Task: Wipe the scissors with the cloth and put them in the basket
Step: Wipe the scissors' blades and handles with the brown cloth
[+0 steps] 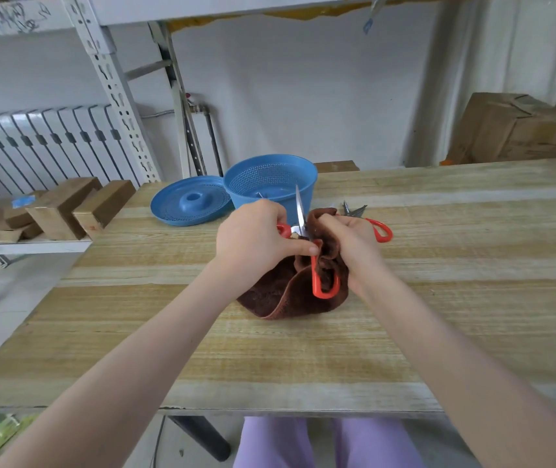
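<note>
You're mid-wipe: your left hand grips the scissors, blade up, just in front of the basket, your right hand clutches the cloth round them, so finishing the wipe and dropping them in remain.

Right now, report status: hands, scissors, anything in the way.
Left hand grips scissors; right hand holds cloth against them. Scissors not yet in basket. Basket open, lid beside it; second pair on table.

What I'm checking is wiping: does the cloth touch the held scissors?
Touching. Head view: the cloth is bunched against the scissors by the right hand.
</note>
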`<state>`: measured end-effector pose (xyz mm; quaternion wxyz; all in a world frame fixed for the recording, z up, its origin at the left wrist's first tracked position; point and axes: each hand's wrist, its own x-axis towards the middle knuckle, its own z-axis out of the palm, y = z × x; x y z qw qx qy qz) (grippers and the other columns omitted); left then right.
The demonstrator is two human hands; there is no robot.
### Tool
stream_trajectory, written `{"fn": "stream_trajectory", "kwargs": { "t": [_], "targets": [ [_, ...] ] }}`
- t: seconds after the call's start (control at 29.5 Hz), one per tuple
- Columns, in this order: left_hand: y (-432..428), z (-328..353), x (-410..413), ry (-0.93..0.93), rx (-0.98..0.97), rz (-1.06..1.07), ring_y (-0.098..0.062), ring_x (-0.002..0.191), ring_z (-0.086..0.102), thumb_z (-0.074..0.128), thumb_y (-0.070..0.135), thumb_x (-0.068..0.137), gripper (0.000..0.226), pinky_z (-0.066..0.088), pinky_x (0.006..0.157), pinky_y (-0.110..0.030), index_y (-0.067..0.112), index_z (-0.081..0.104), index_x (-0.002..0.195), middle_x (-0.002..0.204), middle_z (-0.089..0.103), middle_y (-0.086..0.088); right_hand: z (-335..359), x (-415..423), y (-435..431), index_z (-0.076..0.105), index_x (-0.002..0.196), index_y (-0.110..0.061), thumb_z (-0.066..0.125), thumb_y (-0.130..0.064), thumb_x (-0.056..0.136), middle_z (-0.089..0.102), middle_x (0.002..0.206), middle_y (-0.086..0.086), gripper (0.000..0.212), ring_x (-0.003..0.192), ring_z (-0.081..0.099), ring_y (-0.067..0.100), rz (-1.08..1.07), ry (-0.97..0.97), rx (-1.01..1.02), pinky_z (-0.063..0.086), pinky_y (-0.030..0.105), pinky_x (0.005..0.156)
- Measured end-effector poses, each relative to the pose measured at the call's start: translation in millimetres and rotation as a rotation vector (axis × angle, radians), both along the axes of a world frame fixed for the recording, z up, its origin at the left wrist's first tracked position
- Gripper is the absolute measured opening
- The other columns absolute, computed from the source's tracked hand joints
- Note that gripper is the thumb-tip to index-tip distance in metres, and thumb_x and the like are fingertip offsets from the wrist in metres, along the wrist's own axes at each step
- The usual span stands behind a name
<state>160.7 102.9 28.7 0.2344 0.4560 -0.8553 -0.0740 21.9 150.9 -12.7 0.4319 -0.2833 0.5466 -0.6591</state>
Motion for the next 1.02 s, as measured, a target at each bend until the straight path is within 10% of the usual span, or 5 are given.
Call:
{"fn": "stream_trajectory", "kwargs": {
  "t": [0.34, 0.88, 1.02],
  "targets": [
    [-1, -5, 8, -0.041, 0.033, 0.002, -0.011, 0.047, 0.034, 0.077, 0.071, 0.050, 0.069, 0.020, 0.047, -0.026, 0.021, 0.029, 0.055, 0.050, 0.033, 0.009, -6, 7, 3, 0.065, 0.062, 0.001, 0.064, -0.006, 0.086, 0.061, 0.051, 0.010, 0.025, 0.047, 0.056, 0.019, -0.016, 0.062, -0.008, 0.049, 0.029, 0.053],
    [-6, -3, 11, 0.018, 0.066, 0.002, -0.013, 0.047, 0.031, 0.077, 0.070, 0.044, 0.072, 0.023, 0.047, -0.028, 0.019, 0.028, 0.055, 0.049, 0.030, 0.008, -9, 16, 0, 0.067, 0.071, 0.008, 0.063, -0.007, 0.085, 0.058, 0.060, 0.016, 0.021, 0.059, 0.053, 0.026, -0.112, 0.056, -0.062, 0.048, 0.037, 0.062],
    [-4, -4, 11, 0.019, 0.042, -0.003, -0.012, 0.047, 0.031, 0.077, 0.070, 0.048, 0.070, 0.022, 0.047, -0.027, 0.020, 0.029, 0.055, 0.050, 0.031, 0.009, -8, 13, 2, 0.067, 0.060, -0.003, 0.063, -0.004, 0.086, 0.059, 0.062, 0.017, 0.027, 0.067, 0.057, 0.034, -0.027, 0.054, -0.072, 0.053, 0.059, 0.076]
  ]
}}
